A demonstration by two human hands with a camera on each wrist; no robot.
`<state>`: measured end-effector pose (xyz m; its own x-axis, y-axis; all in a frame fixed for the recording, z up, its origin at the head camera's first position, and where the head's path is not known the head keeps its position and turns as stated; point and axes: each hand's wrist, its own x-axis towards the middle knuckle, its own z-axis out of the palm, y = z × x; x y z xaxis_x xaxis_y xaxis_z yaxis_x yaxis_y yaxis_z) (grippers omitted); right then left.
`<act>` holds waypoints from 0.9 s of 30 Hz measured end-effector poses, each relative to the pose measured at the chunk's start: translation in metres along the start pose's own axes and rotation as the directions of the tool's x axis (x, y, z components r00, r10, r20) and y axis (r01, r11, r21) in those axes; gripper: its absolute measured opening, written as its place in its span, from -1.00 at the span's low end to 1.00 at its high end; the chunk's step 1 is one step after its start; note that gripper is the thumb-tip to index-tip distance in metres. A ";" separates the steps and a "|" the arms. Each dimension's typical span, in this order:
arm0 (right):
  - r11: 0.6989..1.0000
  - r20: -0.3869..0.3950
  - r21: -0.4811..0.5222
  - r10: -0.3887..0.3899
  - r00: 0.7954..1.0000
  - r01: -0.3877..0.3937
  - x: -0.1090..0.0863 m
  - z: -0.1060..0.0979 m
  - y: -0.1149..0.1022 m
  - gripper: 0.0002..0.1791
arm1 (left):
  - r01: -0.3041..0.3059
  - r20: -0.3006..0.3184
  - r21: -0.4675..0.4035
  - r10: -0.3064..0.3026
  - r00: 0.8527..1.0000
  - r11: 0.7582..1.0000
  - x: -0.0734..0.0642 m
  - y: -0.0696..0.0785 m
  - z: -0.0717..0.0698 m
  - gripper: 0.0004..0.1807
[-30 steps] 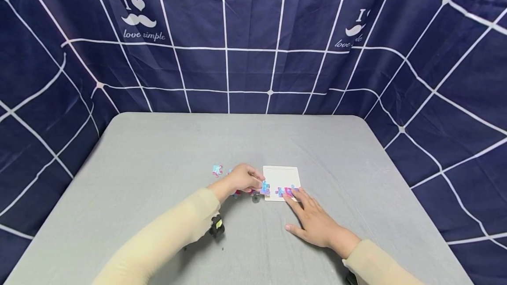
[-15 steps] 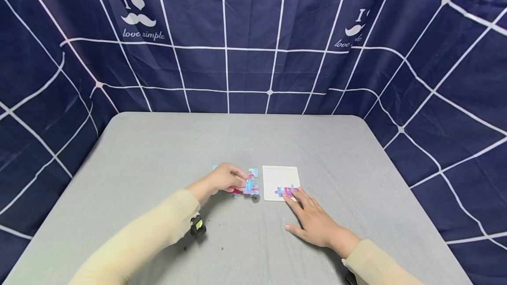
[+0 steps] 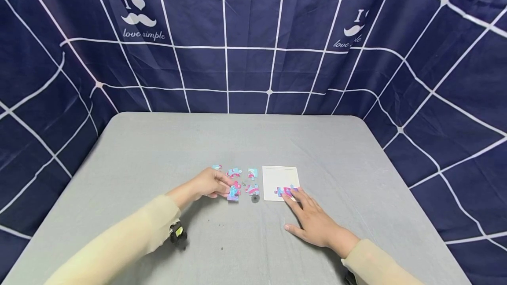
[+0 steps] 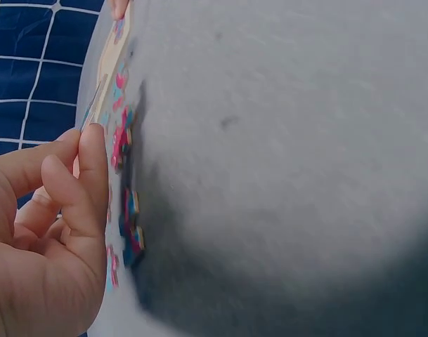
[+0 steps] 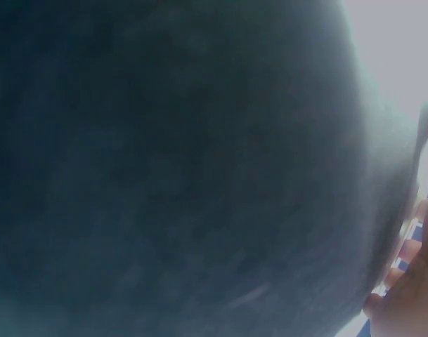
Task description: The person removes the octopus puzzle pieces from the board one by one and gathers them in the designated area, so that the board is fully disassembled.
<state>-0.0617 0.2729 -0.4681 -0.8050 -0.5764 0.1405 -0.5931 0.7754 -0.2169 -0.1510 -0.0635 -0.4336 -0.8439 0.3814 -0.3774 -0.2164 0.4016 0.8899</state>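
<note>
My left hand (image 3: 209,183) pinches a blue and purple jigsaw piece (image 3: 233,193) between thumb and fingers, just over the loose pieces. In the left wrist view the held piece (image 4: 93,105) shows edge-on at the fingertips. My right hand (image 3: 314,221) lies with fingers extended, its fingertips on joined jigsaw pieces (image 3: 283,191) along the near side of a square white puzzle tray (image 3: 279,175). The right wrist view is mostly dark, with part of the right hand (image 5: 410,281) at its edge.
Loose jigsaw pieces lie left of the tray, among them a blue one (image 3: 252,173), a blue and pink one (image 3: 234,172) and another (image 3: 252,189). A small dark round spot (image 3: 255,198) is near the tray's corner. All rests on a grey table (image 3: 190,140).
My left hand has moved left, away from the tray's left edge, carrying the pinched jigsaw piece over the loose pieces. The right hand has stayed in place on the tray.
</note>
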 end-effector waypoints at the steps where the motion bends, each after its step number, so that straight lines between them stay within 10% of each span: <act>1: 1.000 0.004 0.002 0.002 1.000 -0.002 0.000 0.000 0.000 -0.16 | 0.001 0.004 0.003 -0.001 1.000 1.000 -0.002 -0.002 -0.002 -0.79; 27: 0.999 0.050 0.005 0.032 0.998 -0.032 0.003 -0.007 -0.007 -0.16 | 0.028 0.003 0.036 -0.028 1.000 0.999 -0.033 -0.031 -0.027 -0.81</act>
<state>-0.0599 0.2677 -0.4593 -0.8218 -0.5634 0.0853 -0.5666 0.7922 -0.2265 -0.1300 -0.1113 -0.4414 -0.8356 0.3728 -0.4034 -0.2223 0.4420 0.8690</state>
